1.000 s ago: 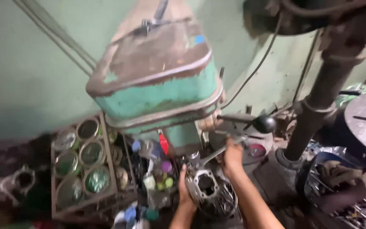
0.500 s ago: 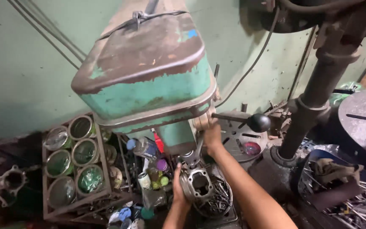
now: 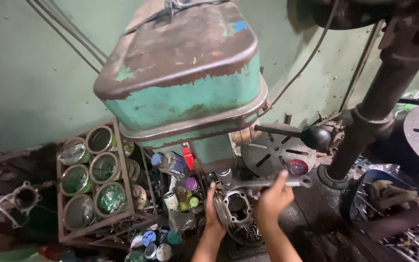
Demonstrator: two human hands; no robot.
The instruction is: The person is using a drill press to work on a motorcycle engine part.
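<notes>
A worn green drill press head hangs over a grey metal cylinder casting that sits under the chuck. My left hand grips the casting's left side and steadies it. My right hand is closed on a long steel wrench that lies level just above the casting, its far end reaching the chuck. The feed lever with its black ball knob sticks out to the right, above my right hand.
A metal rack of round tins stands at the left. Small bottles and cans crowd the space beside the casting. A slotted round table, a dark steel column and scrap metal fill the right. Another casting lies far left.
My right hand has come down from the side of the drill head to the wrench just above the casting. The left hand stays on the casting. The view has shifted slightly.
</notes>
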